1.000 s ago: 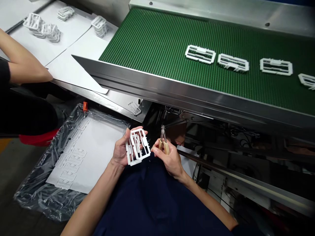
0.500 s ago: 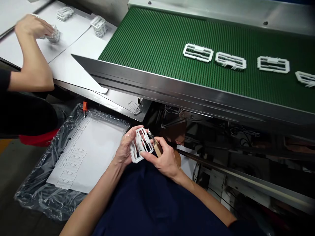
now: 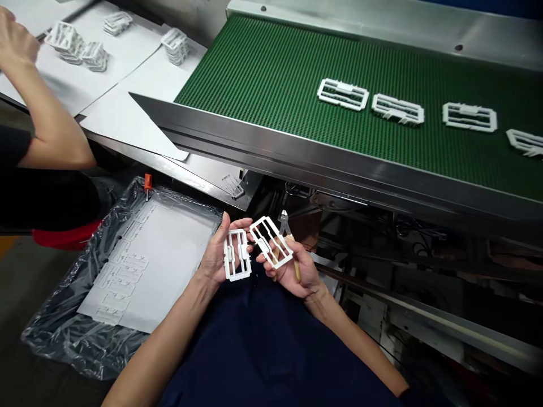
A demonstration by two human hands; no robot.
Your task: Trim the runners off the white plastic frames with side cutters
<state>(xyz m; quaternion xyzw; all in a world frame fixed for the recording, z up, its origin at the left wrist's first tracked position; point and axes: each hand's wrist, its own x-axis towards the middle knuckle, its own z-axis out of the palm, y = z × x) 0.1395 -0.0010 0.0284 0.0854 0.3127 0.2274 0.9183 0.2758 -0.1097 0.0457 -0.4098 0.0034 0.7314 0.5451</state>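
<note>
In my left hand lies a white slotted plastic frame, gripped at its left edge by the thumb, the fingers behind it. A second white plastic frame, tilted, is held by my right hand. That same hand also keeps a pair of side cutters against the palm, metal jaws pointing up and light handles partly hidden behind the frame. The two frames are side by side, slightly apart, above my dark blue clothing.
Several similar frames lie on the green conveyor belt ahead. A plastic-lined bin at left holds a white sheet with frames on it. At upper left, a co-worker's arm reaches over a table with stacked frames.
The two frames, overlapping before, are now apart, one in each hand. My right hand has turned palm up with the cutters. The co-worker's hand has moved left, away from the stacks.
</note>
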